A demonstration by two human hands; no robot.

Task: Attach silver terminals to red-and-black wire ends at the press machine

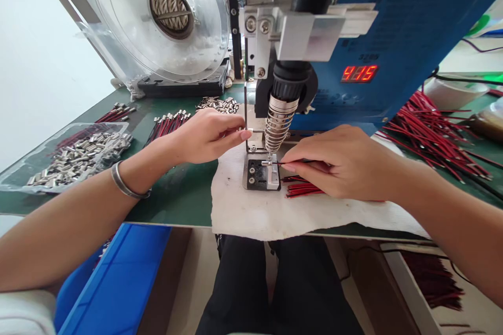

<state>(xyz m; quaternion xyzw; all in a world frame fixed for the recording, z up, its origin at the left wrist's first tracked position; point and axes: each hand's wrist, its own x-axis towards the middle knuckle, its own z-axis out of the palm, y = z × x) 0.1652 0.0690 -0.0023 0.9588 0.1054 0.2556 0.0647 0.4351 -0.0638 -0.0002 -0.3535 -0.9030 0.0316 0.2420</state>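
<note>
My right hand [338, 162] is closed, pinching a thin red-and-black wire [302, 160] between thumb and fingers. The wire's far end points at a small metal connector [266, 163] lying on the black-and-silver jig [257, 174]. Just above the jig is the tip of a soldering iron [281, 120] wrapped in a wire coil. To the left of the iron, my left hand [210, 135] has thumb and fingertips pinched together; whatever is between them is too small to make out. More red-and-black wires [304, 188] lie under my right hand on a white cloth [251, 214].
A blue machine [353, 26] with a red digital display stands behind the jig, beside a clear round spool [129, 15]. Loose connectors [220, 105] are heaped behind my left hand; a plastic tray [78, 159] holds others. Wire bundles lie left [168, 124] and right [436, 131].
</note>
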